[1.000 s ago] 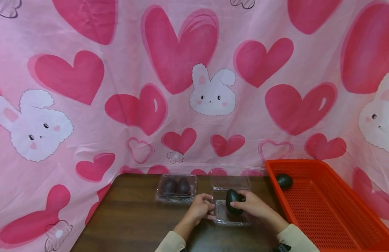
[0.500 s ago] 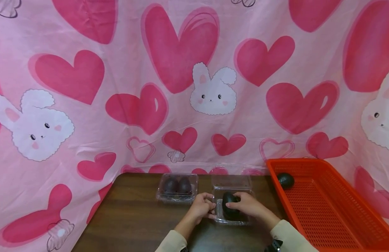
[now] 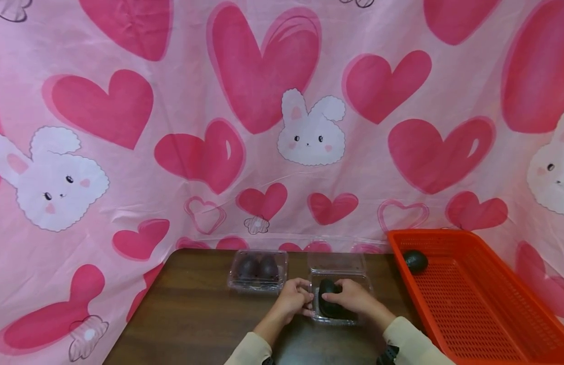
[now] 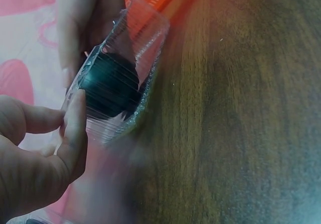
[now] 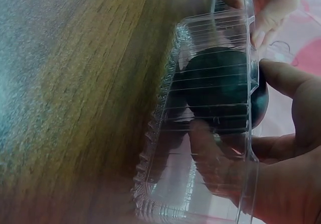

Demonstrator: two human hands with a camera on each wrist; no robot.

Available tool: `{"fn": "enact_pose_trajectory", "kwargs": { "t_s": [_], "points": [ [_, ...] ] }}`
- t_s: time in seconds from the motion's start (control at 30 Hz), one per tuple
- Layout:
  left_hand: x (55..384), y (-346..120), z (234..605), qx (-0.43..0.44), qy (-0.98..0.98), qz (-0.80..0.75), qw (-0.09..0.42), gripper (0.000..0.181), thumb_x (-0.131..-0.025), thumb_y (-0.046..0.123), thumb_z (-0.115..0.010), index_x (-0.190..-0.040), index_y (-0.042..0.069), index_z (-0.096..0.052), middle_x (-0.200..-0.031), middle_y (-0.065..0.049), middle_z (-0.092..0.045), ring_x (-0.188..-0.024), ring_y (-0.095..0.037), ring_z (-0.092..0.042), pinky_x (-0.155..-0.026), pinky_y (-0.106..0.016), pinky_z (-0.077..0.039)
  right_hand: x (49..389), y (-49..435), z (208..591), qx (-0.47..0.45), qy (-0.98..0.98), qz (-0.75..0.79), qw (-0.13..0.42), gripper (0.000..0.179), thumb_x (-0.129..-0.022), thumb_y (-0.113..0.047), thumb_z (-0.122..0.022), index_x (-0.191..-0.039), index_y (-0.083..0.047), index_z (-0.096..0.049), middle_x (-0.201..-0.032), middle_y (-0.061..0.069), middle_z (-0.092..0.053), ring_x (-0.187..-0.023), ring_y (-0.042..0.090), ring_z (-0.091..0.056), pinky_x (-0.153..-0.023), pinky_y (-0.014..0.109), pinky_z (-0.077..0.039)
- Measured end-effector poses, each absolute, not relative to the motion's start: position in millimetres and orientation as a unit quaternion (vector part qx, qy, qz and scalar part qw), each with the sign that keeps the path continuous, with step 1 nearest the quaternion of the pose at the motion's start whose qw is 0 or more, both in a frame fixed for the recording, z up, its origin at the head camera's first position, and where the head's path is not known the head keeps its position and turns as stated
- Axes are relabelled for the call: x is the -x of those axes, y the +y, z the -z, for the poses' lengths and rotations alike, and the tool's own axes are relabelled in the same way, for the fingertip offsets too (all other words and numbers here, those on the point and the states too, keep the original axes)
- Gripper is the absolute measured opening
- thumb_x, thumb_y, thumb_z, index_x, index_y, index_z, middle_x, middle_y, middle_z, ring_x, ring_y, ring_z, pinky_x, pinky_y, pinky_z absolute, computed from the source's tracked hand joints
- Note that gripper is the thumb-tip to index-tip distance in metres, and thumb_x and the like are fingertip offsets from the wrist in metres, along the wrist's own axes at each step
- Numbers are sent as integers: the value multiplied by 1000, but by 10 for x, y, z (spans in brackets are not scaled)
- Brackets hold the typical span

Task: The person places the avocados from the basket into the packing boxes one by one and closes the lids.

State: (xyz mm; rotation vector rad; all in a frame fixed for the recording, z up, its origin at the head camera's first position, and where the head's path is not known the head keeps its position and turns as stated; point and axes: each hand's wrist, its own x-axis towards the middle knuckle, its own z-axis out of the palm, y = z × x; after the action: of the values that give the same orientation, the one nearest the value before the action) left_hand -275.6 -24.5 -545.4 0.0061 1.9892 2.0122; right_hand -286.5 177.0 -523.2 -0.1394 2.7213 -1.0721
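A dark green avocado (image 3: 328, 299) sits low in a clear plastic clamshell box (image 3: 337, 321) whose lid (image 3: 337, 262) stands open at the back. My right hand (image 3: 355, 295) grips this avocado from the right, fingers reaching down inside the box, as the right wrist view shows with the avocado (image 5: 215, 86) behind the ribbed wall. At the box's left side, my left hand (image 3: 292, 300) pinches the rim between thumb and finger; the left wrist view shows these fingers (image 4: 75, 128) at the edge. The avocado's underside is hard to make out through the plastic.
Left of the open box stands a closed clear box (image 3: 256, 284) with two dark fruits (image 3: 267, 267) inside. An orange perforated basket (image 3: 412, 291) is at the right, with one avocado (image 3: 416, 261) in its far left corner. All rests on a brown wooden table (image 3: 204, 314).
My right hand has carried the avocado leftward and down into the open box, turning it a little. The left hand has kept its hold on the rim.
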Motion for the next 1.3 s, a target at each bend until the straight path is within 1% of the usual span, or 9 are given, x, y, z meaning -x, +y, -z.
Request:
{"fn": "enact_pose_trajectory", "kwargs": {
  "t_s": [0.17,0.3,0.53,0.73,0.87,0.93,1.03,1.3],
  "points": [
    [2766,-234,5458,-5,695,-702,154,31,-94,-8,-63,-124,-7,-56,-77,-8,-57,-58,-17,-57,-55,-37,-63,2863,1742,5181,41,928,350,118,60,-87,-40,-80,-118,9,-67,-104,13,-72,-89,25,-64,-89,49,-58],
    [2773,-243,5459,-5,695,-702,154,30,-94,-8,-63,-123,-6,-56,-77,-8,-57,-58,-17,-58,-55,-37,-63,2877,1730,5169,43,928,346,130,62,-87,-41,-80,-120,9,-66,-107,14,-72,-92,25,-65,-91,51,-57],
    [2792,-239,5473,-5,691,-706,156,32,-93,-9,-62,-125,-7,-56,-76,-7,-57,-57,-16,-57,-54,-35,-63,2874,1744,5165,48,922,360,136,55,-89,-37,-79,-118,7,-67,-106,13,-73,-93,25,-66,-90,50,-58],
    [2772,-234,5469,-4,692,-705,152,32,-93,-9,-63,-124,-7,-56,-76,-8,-57,-57,-16,-58,-53,-36,-63,2809,1793,5093,61,919,370,120,54,-88,-35,-79,-120,7,-67,-110,14,-73,-102,29,-69,-95,53,-56],
    [2774,-235,5475,-7,693,-704,151,32,-93,-9,-63,-124,-7,-56,-76,-8,-57,-57,-16,-58,-53,-35,-62,2756,1879,5026,64,915,382,113,54,-89,-34,-79,-124,6,-65,-109,12,-74,-100,28,-70,-92,52,-59],
    [2776,-238,5474,-6,691,-707,153,33,-93,-9,-63,-125,-7,-56,-76,-8,-56,-57,-16,-57,-53,-35,-62,2733,1936,4979,64,909,396,111,56,-89,-33,-80,-127,6,-64,-109,12,-74,-98,27,-70,-88,50,-61],
    [2772,-244,5478,-6,689,-708,153,33,-93,-10,-63,-125,-7,-56,-76,-8,-56,-57,-16,-57,-54,-35,-62,2710,2037,4905,69,907,403,100,60,-89,-32,-80,-131,7,-61,-112,11,-72,-98,25,-69,-86,47,-62],
    [2764,-251,5487,-8,689,-708,152,33,-93,-10,-63,-125,-8,-55,-77,-8,-55,-58,-17,-56,-54,-36,-63,2677,2304,4728,97,909,399,68,68,-87,-37,-82,-137,1,-59,-121,16,-70,-103,24,-67,-88,44,-62]
  ]
}}
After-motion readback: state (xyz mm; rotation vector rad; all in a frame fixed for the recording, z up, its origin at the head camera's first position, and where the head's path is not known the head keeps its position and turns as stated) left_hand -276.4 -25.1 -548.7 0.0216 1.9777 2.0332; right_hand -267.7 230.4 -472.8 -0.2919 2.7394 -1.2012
